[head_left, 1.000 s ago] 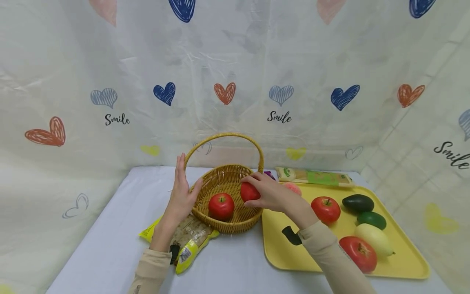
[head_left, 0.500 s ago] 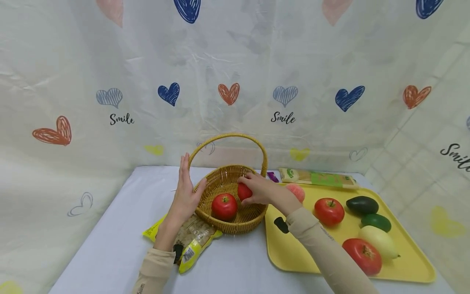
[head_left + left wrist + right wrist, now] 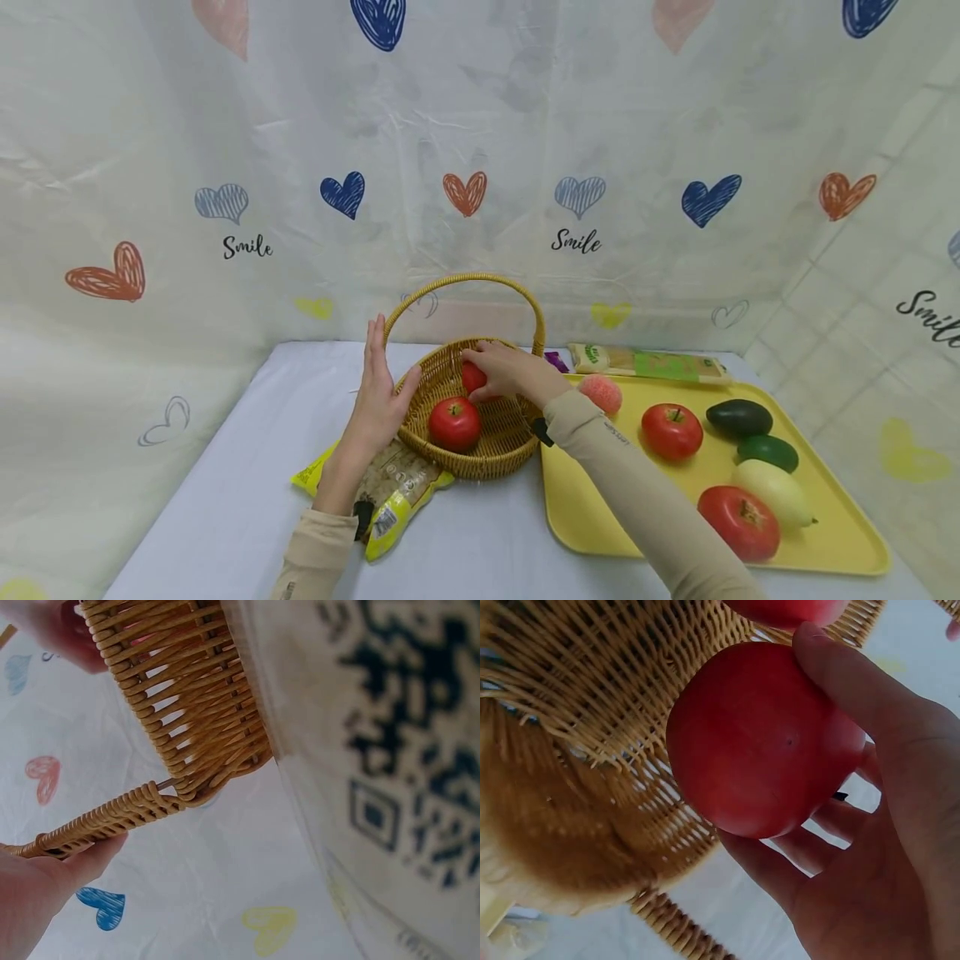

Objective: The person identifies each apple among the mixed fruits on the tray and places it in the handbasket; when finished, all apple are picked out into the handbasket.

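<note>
A wicker basket (image 3: pixel 480 468) with a tall arched handle stands mid-table, one red apple (image 3: pixel 454 425) lying inside it. My right hand (image 3: pixel 513 372) reaches over the basket's right side and grips a second red apple (image 3: pixel 472 377), held behind and slightly right of the first. In the right wrist view, thumb and fingers lie round that apple (image 3: pixel 757 742). My left hand (image 3: pixel 380 400) rests against the basket's left side, fingers straight up along the handle and thumb spread toward the rim. The left wrist view has this hand (image 3: pixel 45 900) touching the handle (image 3: pixel 105 817).
Right of the basket, a yellow tray (image 3: pixel 592 517) bears more red apples (image 3: pixel 672 432), a pink round fruit (image 3: pixel 601 394), dark green fruits (image 3: pixel 739 418) and a pale yellow one (image 3: pixel 774 493). A yellow-edged bag (image 3: pixel 397 492) lies front left; a long packet (image 3: pixel 648 364) lies behind the tray.
My right hand has moved left with its apple, deeper over the basket and closer to the apple inside. The left hand keeps its place on the basket.
</note>
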A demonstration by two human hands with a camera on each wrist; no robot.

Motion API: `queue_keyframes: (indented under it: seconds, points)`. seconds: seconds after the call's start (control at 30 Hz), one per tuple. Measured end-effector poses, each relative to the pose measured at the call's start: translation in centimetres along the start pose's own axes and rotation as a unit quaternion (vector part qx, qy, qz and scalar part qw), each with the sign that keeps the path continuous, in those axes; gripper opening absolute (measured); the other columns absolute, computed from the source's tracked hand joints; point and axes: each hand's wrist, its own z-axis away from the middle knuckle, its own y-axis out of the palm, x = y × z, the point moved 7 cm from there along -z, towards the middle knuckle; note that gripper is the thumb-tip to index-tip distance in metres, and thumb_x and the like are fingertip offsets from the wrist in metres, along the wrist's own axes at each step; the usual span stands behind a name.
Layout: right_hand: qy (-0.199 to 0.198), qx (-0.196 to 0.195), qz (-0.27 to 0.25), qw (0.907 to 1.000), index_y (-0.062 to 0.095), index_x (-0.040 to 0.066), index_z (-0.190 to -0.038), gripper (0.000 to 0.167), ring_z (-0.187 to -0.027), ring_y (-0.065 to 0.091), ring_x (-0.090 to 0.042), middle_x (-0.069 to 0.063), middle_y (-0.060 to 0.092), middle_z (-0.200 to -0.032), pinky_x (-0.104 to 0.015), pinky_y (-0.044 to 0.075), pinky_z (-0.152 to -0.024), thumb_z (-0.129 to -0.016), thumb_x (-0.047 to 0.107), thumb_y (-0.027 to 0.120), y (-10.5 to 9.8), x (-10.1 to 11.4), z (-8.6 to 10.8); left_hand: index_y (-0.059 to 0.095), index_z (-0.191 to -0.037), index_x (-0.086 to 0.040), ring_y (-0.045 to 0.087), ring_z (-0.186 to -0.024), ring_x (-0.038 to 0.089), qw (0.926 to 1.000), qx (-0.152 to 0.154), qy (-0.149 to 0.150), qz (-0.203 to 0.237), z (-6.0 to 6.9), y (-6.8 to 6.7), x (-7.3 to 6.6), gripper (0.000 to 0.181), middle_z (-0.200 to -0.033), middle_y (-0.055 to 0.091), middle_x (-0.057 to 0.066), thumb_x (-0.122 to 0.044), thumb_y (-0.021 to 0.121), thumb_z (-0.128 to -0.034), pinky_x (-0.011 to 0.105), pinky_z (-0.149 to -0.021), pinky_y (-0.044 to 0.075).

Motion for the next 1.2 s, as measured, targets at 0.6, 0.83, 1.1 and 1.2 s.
queue_keyframes:
  seconds: [0.6,0.83,1.1,1.2]
  points:
    - [0.013,0.009,0.030,0.9994,0.041,0.018,-0.157,0.077,-0.142,0.050,-0.031,-0.013,0.047,-0.156,-0.048,0.045,-0.116,-0.093,0.051,0.071,0.1,1.8,-2.0,-0.016,-0.162,-0.039,0.006,-0.161,0.038,0.9999,-0.006,-0.005,-0.007,0.0,-0.5,0.1,0.091,-0.174,-0.015,-0.002,-0.041,0.054,-0.1057,0.070,-0.122,0.022]
    - [0.038,0.033,0.039,0.9980,0.041,0.021,-0.157,0.074,-0.145,0.047,-0.031,-0.011,0.044,-0.159,-0.050,0.044,-0.116,-0.095,0.046,0.072,0.9,0.9,-1.8,-0.013,-0.165,-0.031,0.007,-0.160,0.042,1.0000,-0.005,0.006,-0.001,-0.1,0.2,-0.2,0.092,-0.174,-0.014,0.004,-0.039,0.056,-0.1052,0.071,-0.121,0.024]
    - [0.037,0.043,0.034,0.9978,0.037,0.022,-0.160,0.076,-0.154,0.036,-0.032,-0.010,0.035,-0.166,-0.051,0.038,-0.121,-0.096,0.043,0.071,1.6,0.9,-2.2,-0.014,-0.165,-0.031,0.007,-0.160,0.042,0.9999,-0.004,0.008,-0.011,-0.2,0.2,-0.4,0.091,-0.174,-0.014,0.003,-0.039,0.056,-0.1056,0.070,-0.120,0.025]
    - [0.034,0.050,0.026,0.9978,0.035,0.022,-0.161,0.078,-0.157,0.031,-0.032,-0.009,0.032,-0.168,-0.053,0.036,-0.123,-0.095,0.043,0.071,1.9,1.0,-2.2,-0.014,-0.165,-0.031,0.007,-0.160,0.042,0.9999,-0.005,0.006,-0.012,-0.1,0.2,-0.4,0.092,-0.174,-0.014,0.004,-0.038,0.056,-0.1053,0.070,-0.120,0.025]
